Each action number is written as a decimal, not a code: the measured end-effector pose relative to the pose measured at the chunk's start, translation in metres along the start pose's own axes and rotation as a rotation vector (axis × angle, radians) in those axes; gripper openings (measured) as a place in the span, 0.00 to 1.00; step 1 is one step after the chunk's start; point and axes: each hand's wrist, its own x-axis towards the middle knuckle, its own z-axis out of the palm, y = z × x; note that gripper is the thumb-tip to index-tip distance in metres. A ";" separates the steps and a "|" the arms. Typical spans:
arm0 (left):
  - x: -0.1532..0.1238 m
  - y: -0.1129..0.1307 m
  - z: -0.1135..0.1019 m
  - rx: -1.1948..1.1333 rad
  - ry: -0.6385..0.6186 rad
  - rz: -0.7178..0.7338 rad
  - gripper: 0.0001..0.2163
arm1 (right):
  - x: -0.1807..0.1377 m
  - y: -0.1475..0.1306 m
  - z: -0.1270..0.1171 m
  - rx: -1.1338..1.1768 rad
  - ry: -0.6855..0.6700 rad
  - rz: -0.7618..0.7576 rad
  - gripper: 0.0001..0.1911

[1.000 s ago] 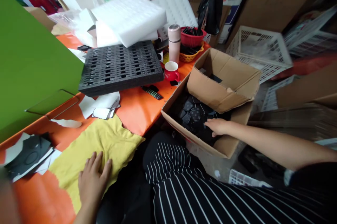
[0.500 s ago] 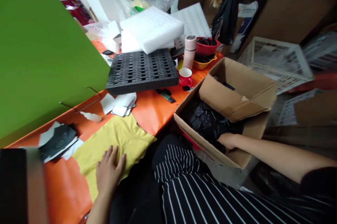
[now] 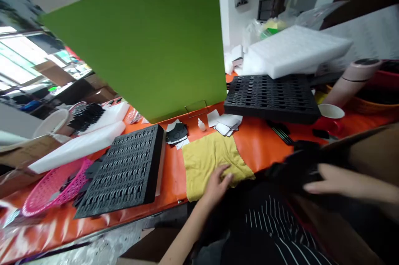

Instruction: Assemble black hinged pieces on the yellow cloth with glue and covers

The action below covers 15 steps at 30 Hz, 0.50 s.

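Observation:
My left hand [image 3: 217,182] lies on the near right part of a yellow cloth [image 3: 202,157], its fingers spread and nothing held. Over the table's front edge, my right hand [image 3: 327,180] grips a bunch of black flat pieces [image 3: 293,169], smeared by motion, so their exact kind and number cannot be told. A cardboard box [image 3: 377,148] stands by that hand, partly cut off at the right. Behind the cloth are a small white dropper bottle [image 3: 201,125], a stack of white cards [image 3: 227,123] and some dark and white sheets [image 3: 177,132].
Black slotted foam trays stand left [image 3: 124,169] and right [image 3: 268,99] of the cloth. A pink basket [image 3: 56,186] sits far left. White foam [image 3: 299,49], a flask [image 3: 355,80] and a red mug [image 3: 330,119] are at the right. A green panel [image 3: 149,40] rises behind.
The view has swung left. My right hand has come up out of the cardboard box with black pieces in it. My left hand stays on the yellow cloth.

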 end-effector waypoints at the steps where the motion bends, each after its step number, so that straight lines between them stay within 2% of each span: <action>1: -0.002 0.007 0.003 -0.185 -0.085 -0.018 0.21 | 0.019 -0.019 0.024 0.064 -0.168 -0.022 0.17; 2: -0.004 0.013 0.004 -0.337 -0.126 -0.029 0.25 | 0.039 -0.036 0.052 0.122 -0.307 -0.041 0.20; 3: -0.004 0.017 0.001 -0.447 -0.104 -0.061 0.26 | 0.058 -0.052 0.083 0.198 -0.383 -0.076 0.22; 5: -0.002 0.019 -0.012 -0.566 0.034 -0.162 0.25 | 0.087 -0.073 0.141 0.281 -0.382 -0.063 0.22; 7: -0.002 0.016 -0.033 -0.606 0.167 -0.231 0.23 | 0.106 -0.080 0.181 0.415 -0.442 -0.035 0.20; 9: -0.002 0.009 -0.053 -0.638 0.216 -0.243 0.22 | 0.121 -0.077 0.199 0.527 -0.521 0.016 0.17; 11: -0.001 0.001 -0.067 -0.684 0.227 -0.278 0.21 | 0.133 -0.071 0.203 0.572 -0.528 0.056 0.14; 15: 0.011 -0.015 -0.078 -0.746 0.240 -0.388 0.18 | 0.157 -0.056 0.196 0.504 -0.317 0.085 0.13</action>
